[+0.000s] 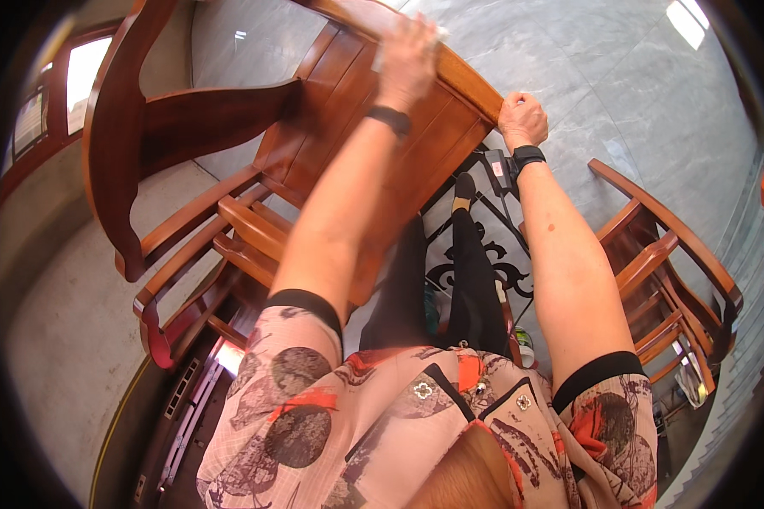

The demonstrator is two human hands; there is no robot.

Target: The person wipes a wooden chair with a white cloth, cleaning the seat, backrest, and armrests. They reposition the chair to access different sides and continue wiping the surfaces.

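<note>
A pale cloth (442, 32) lies under my left hand (407, 67), pressed against the long front rim of a glossy brown wooden seat (382, 172). That hand is blurred and hides most of the cloth. At the seat's right corner, the curled fingers of my right hand (523, 119) close around the wooden edge (474, 79). Their undersides are hidden. Narrow boards with seams make up the seat. To its left rises a curved wooden backrest (219, 121). Both wrists wear black bands.
Another wooden chair (665, 254) stands at the right, and more wooden armrests (184, 273) are at the left. Beneath my legs is a black scrollwork metal frame (503, 273), near a black box (498, 172) with a label. Grey tiles (586, 89) cover the floor.
</note>
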